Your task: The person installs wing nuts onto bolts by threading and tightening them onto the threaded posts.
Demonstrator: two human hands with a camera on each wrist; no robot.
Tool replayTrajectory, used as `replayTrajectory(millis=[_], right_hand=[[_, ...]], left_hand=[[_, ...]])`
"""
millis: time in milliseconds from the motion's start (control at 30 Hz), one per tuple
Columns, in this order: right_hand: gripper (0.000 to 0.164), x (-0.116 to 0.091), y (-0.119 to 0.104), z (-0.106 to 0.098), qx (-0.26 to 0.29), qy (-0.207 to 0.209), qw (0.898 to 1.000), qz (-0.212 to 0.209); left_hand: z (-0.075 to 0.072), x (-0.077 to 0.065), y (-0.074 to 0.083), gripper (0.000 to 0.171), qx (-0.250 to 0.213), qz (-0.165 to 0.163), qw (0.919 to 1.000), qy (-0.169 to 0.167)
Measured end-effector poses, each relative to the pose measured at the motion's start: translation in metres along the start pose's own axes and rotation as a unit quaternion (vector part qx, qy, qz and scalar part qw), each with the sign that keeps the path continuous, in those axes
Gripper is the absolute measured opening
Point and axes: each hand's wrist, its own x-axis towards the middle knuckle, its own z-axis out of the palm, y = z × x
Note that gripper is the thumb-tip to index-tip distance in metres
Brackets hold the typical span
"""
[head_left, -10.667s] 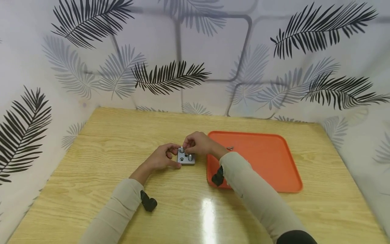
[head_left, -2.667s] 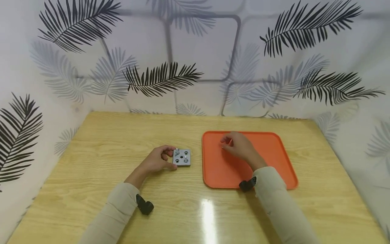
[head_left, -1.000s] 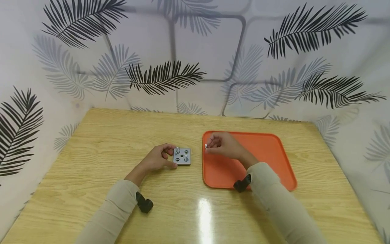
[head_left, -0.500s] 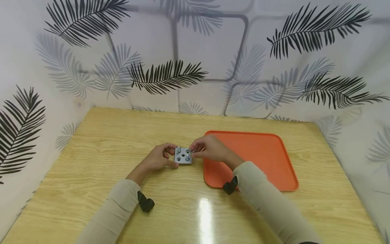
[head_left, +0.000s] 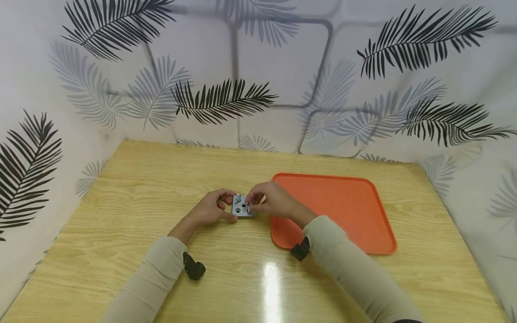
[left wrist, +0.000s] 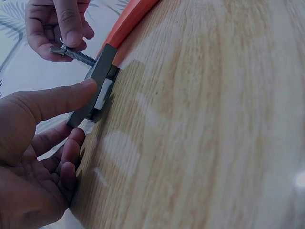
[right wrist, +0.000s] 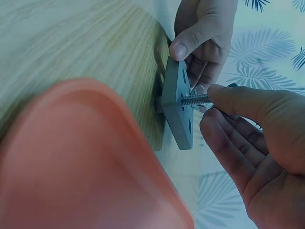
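A small square metal plate (head_left: 243,215) with round holes lies on the table, and two threaded bolts stand up from it. My left hand (head_left: 212,208) grips its left edge, thumb at the near corner and fingers at the far one. My right hand (head_left: 274,199) is over the plate's right side, thumb and forefinger pinching a small wing nut (left wrist: 58,50) at the top end of the near-right bolt (right wrist: 195,100). Most of that nut is hidden by the fingertips. On the far-left bolt (head_left: 238,198) sits another wing nut, low down near the plate.
An orange tray (head_left: 339,215) lies on the wooden table (head_left: 169,179) right of the plate, partly under my right forearm. Leaf-patterned cloth (head_left: 278,67) hangs behind the table. Each sleeve cuff carries a black wrist camera (head_left: 194,267).
The right hand has moved left from over the tray to the plate, bringing the wing nut onto the near-right bolt's top. The left hand keeps its hold on the plate.
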Motion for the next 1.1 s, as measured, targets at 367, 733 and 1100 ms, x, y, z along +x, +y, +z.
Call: replayTrajectory(millis=[367,733,1100], right_hand=[[0.014,0.0001,0.0005,0.0027,-0.02,0.008,1.0,-0.014],[0.013,-0.0012,0.0017,-0.0002,-0.002,-0.014,1.0,0.0],[0.01,0.0015,-0.002,0.0015,-0.023,-0.008,0.999,0.022]], left_hand=[[0.0007,-0.0004,-0.0016,0.062,-0.001,-0.009,1.0,0.0],[0.0009,0.0009,-0.0014,0.061,0.002,-0.009,1.0,0.002],[0.001,0.0009,-0.0014,0.061,0.003,-0.01,0.9999,0.004]])
